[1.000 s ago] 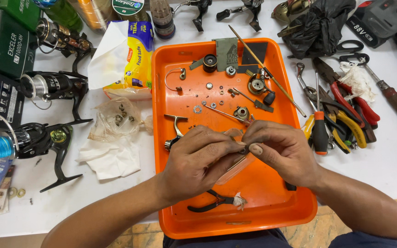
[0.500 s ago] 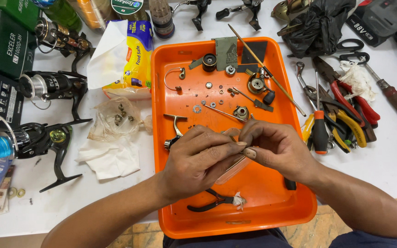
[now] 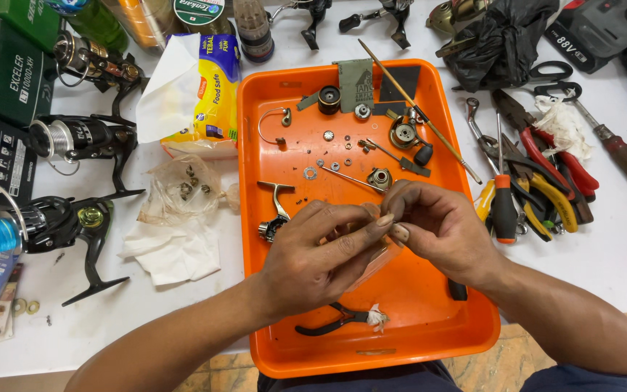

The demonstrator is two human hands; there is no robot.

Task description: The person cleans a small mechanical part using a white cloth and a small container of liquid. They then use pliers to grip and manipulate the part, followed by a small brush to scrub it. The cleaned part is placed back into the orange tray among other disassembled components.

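Both hands meet over the middle of an orange tray (image 3: 284,341). My left hand (image 3: 321,254) and my right hand (image 3: 437,232) pinch a small clear plastic bag (image 3: 380,258) between their fingertips; most of the bag and whatever small part is in it is hidden by the fingers. Just left of my left hand lies a metal reel handle (image 3: 277,207). Small washers, screws and reel parts (image 3: 371,145) are scattered on the tray's far half.
Black pliers (image 3: 339,319) lie in the tray near me. Several fishing reels (image 3: 74,138) and boxes stand at left, with a tissue pack (image 3: 205,94) and crumpled bag. Screwdrivers, pliers and cutters (image 3: 538,181) crowd the table at right.
Both hands have shifted slightly up and away from me, and the fingertips have closed tighter around the small bag.
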